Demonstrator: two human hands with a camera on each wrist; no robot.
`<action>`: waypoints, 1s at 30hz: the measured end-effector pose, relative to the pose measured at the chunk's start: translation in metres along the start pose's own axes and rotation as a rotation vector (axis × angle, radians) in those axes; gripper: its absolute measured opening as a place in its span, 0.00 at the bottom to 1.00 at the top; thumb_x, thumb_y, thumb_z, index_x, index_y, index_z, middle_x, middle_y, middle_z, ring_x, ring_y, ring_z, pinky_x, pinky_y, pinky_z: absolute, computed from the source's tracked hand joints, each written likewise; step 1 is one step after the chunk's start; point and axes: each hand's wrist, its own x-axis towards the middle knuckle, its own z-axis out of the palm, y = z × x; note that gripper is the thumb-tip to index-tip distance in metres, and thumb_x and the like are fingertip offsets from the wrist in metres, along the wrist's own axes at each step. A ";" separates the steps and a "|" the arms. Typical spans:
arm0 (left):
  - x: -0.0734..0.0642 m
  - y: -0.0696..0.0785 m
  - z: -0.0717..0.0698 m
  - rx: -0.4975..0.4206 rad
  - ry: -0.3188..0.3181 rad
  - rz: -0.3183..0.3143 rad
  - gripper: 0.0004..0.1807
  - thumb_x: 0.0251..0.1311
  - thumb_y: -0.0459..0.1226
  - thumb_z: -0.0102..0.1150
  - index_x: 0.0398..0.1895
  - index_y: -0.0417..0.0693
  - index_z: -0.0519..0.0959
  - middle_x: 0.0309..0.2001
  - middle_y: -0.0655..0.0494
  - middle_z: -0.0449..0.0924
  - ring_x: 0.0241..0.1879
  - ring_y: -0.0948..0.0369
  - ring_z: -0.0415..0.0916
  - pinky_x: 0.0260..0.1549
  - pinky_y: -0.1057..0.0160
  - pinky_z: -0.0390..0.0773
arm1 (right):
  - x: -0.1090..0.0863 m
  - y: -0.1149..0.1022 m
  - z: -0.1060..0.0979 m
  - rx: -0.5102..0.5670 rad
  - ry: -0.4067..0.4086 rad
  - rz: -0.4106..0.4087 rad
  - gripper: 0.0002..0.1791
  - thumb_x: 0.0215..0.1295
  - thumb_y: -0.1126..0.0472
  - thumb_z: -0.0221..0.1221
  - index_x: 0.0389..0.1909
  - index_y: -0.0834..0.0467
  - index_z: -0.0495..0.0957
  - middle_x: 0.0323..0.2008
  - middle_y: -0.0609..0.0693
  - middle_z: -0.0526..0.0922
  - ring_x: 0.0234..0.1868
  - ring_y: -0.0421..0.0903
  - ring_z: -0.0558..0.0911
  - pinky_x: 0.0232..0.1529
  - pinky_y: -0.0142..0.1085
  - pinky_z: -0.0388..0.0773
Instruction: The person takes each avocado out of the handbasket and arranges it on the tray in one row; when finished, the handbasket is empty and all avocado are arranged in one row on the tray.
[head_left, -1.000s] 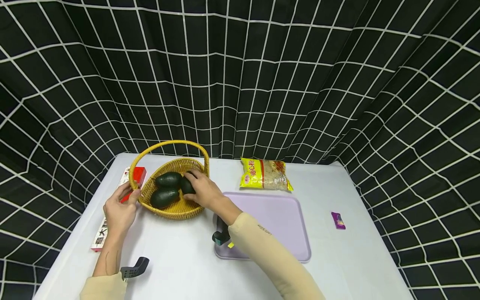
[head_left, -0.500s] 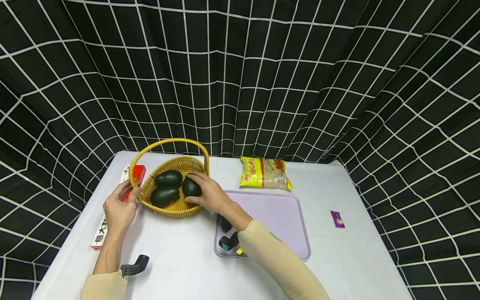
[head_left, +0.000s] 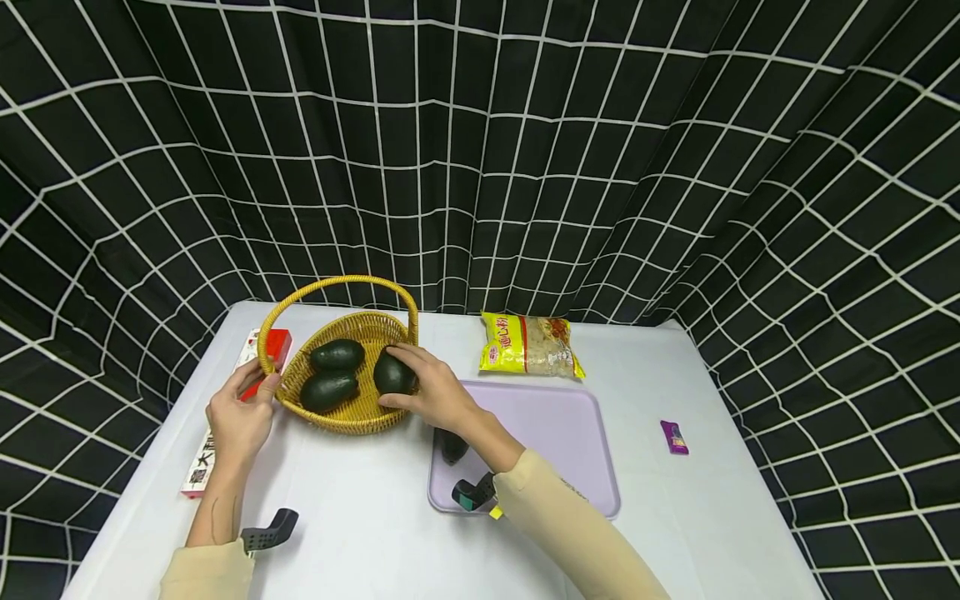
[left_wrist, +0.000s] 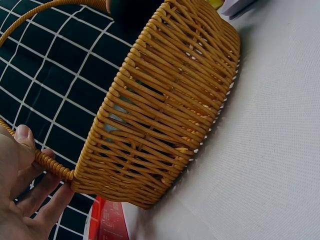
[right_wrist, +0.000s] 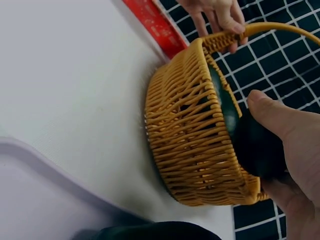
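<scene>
A yellow wicker basket (head_left: 352,421) stands at the left of the table with two dark green avocados (head_left: 337,356) lying inside. My left hand (head_left: 242,417) pinches the foot of its arched handle (left_wrist: 52,165) between thumb and fingers. At the basket's right side, my right hand (head_left: 435,392) grips a third avocado (head_left: 393,373), thumb on the near side and fingers over the far side. In the right wrist view this avocado (right_wrist: 260,147) shows at the basket's rim. Another dark, rounded thing (head_left: 452,447) lies on the lilac tray (head_left: 540,417), partly hidden by my right forearm.
Left of the basket, partly behind my left hand, lies a long red and white box (head_left: 201,467). A yellow pasta bag (head_left: 528,346) is at the back, beyond the tray. A small purple packet (head_left: 674,437) lies at the right. Black gridded curtain (head_left: 450,167) surrounds the table.
My right hand has moved right with the avocado, away from the other two, towards the basket's right rim. My left hand keeps its place on the handle.
</scene>
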 end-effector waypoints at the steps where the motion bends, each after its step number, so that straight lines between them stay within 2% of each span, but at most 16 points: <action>1: 0.000 0.000 0.000 0.000 0.000 -0.001 0.22 0.69 0.36 0.67 0.64 0.41 0.81 0.57 0.36 0.85 0.41 0.87 0.74 0.40 0.87 0.72 | -0.001 0.000 -0.001 0.004 0.004 -0.001 0.44 0.62 0.47 0.75 0.76 0.55 0.69 0.76 0.56 0.70 0.76 0.53 0.70 0.71 0.45 0.75; 8: 0.000 0.001 0.000 0.008 -0.007 -0.010 0.21 0.70 0.36 0.67 0.64 0.42 0.81 0.57 0.37 0.85 0.41 0.86 0.74 0.40 0.87 0.72 | -0.011 0.002 -0.009 0.036 0.022 0.017 0.45 0.61 0.46 0.75 0.76 0.53 0.68 0.77 0.53 0.69 0.76 0.50 0.70 0.73 0.44 0.72; 13: -0.001 0.002 -0.001 0.010 -0.005 -0.017 0.22 0.69 0.36 0.67 0.65 0.43 0.81 0.58 0.37 0.85 0.41 0.86 0.74 0.40 0.87 0.72 | -0.021 0.005 -0.016 0.067 0.045 0.034 0.45 0.61 0.46 0.75 0.77 0.52 0.68 0.77 0.54 0.69 0.76 0.50 0.71 0.71 0.43 0.75; 21: 0.000 0.002 -0.001 0.008 -0.014 -0.030 0.23 0.69 0.36 0.67 0.66 0.43 0.80 0.59 0.39 0.84 0.42 0.86 0.74 0.40 0.87 0.72 | -0.041 0.017 -0.028 0.145 0.104 0.089 0.44 0.60 0.50 0.76 0.76 0.53 0.70 0.76 0.53 0.70 0.74 0.50 0.73 0.68 0.39 0.78; 25: 0.001 0.001 -0.001 0.001 -0.019 -0.036 0.23 0.70 0.37 0.67 0.67 0.44 0.80 0.60 0.40 0.84 0.42 0.86 0.74 0.40 0.87 0.73 | -0.052 0.025 -0.033 0.207 0.144 0.108 0.43 0.59 0.52 0.77 0.74 0.54 0.72 0.75 0.54 0.71 0.74 0.50 0.73 0.67 0.40 0.78; 30: 0.001 0.001 -0.001 0.003 -0.014 -0.037 0.23 0.70 0.37 0.67 0.66 0.43 0.80 0.60 0.38 0.84 0.41 0.86 0.74 0.40 0.87 0.73 | -0.066 0.032 -0.040 0.222 0.192 0.128 0.42 0.57 0.54 0.78 0.72 0.55 0.73 0.74 0.55 0.73 0.73 0.52 0.74 0.65 0.42 0.79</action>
